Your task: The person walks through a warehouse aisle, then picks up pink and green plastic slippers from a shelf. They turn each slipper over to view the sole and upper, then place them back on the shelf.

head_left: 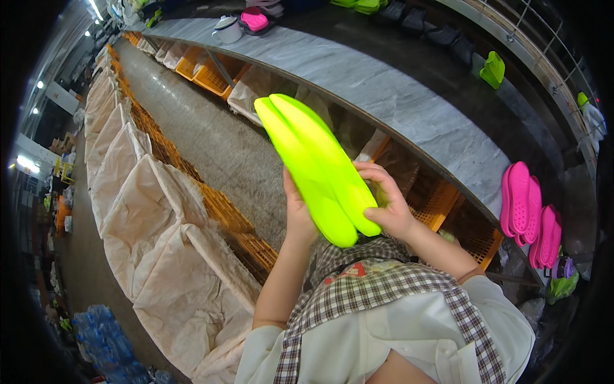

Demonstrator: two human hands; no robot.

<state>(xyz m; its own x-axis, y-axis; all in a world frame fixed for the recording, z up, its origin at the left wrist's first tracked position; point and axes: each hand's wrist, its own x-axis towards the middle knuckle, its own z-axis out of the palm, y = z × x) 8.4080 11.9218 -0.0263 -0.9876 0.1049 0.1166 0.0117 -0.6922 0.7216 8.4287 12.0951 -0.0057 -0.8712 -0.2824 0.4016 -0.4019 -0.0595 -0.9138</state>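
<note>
Before my chest I hold a pair of neon yellow-green foam shoes, pressed side by side with smooth rounded surfaces toward me. My left hand grips their left side, its fingers mostly hidden behind them. On the right, my right hand is closed around the near end, thumb on top and fingers curled at the edge. Pink shoes with small holes stand at the right end of the grey marbled ledge, and another pink pair is beside them.
Beyond the ledge runs a black belt carrying dark shoes and a green shoe. A white lidded mug stands at the far left of the ledge. Orange crates sit below; cloth-lined crates line my left.
</note>
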